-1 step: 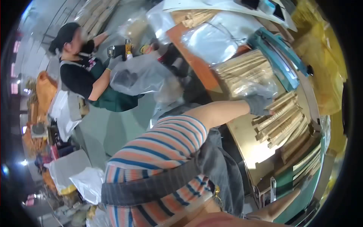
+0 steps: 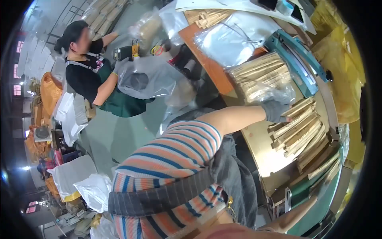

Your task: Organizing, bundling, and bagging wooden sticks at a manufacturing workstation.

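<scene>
My left hand [image 2: 277,111], in a grey glove with bare fingertips, is curled at the near ends of several narrow, paper-wrapped sticks [image 2: 299,129]. These lie side by side on the tan worktop, dark print along some wrappers. Just beyond the glove sits a clear plastic bag [image 2: 274,94] around a bundle of similar sticks. At the lower right my right hand [image 2: 327,184] reaches over a green tray [image 2: 299,194], next to more long wrapped sticks [image 2: 317,170]. Motion smears its fingers, so its grip is unclear.
A teal long-armed machine, seemingly a bag sealer [image 2: 294,65], stands past the bundle. Clear plastic bags [image 2: 229,40] cover an orange-brown board [image 2: 207,59]. Yellow plastic sheeting [image 2: 338,75] hangs at the right. Across the aisle, a person in a green apron [image 2: 121,104] handles a clear bag [image 2: 153,77].
</scene>
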Motion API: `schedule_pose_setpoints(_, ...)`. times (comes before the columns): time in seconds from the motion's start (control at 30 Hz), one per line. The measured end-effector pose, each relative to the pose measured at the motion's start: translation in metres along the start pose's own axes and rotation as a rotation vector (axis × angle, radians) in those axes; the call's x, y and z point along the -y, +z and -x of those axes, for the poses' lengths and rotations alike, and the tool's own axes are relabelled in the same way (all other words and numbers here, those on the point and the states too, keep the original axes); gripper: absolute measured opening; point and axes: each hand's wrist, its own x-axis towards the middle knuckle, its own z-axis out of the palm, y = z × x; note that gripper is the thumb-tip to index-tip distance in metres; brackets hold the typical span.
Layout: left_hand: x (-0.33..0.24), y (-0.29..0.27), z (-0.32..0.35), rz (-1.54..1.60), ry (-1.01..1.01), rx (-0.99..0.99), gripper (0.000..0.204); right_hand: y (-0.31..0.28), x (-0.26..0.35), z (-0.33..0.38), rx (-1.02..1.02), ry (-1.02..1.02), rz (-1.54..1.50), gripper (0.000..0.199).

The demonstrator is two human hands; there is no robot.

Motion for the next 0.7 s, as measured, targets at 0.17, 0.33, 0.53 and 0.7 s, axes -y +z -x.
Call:
schedule_pose_setpoints(0.17,-0.008,0.000,-0.010,0.086,-0.098,-0.122,0.076,0.122,0.189,0.025,-0.047,-0.281,0.499,0.093)
schedule_pose_setpoints(0.33,-0.040,0.023,-0.050,0.537,-0.311,-0.203,0.091,0.169,0.154,-0.026,0.011,0.393,0.154,0.099)
schedule_pose_setpoints(0.53,-0.049,0.013,-0.065,0.922,-0.523,-0.111,0.085,0.213,0.212,0.007,0.327,0.117,-0.466,0.057)
schedule_pose_setpoints(0.7,-0.042,-0.022,-0.027,0.767,-0.474,0.002,0.074,0.263,0.251,0.075,0.503,0.502,-1.235,0.054)
